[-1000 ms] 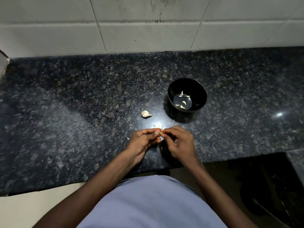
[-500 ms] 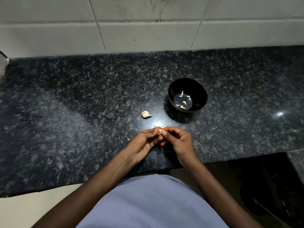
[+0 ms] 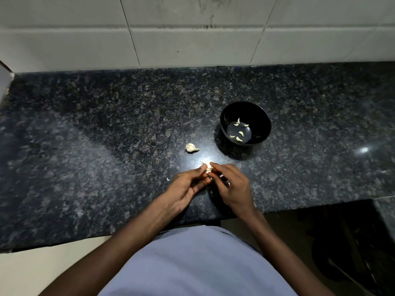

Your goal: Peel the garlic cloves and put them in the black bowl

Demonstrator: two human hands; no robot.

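Two bare hands work one small pale garlic clove (image 3: 208,167) above the near edge of the speckled dark granite counter (image 3: 85,146).

The left hand (image 3: 188,184) and right hand (image 3: 232,185) meet fingertip to fingertip, both pinching the clove; just beyond, a pale unpeeled garlic piece (image 3: 191,148) lies on the counter; farther right, the round black bowl (image 3: 245,122) holds several peeled cloves (image 3: 239,133); white wall tiles (image 3: 192,39) stand behind.
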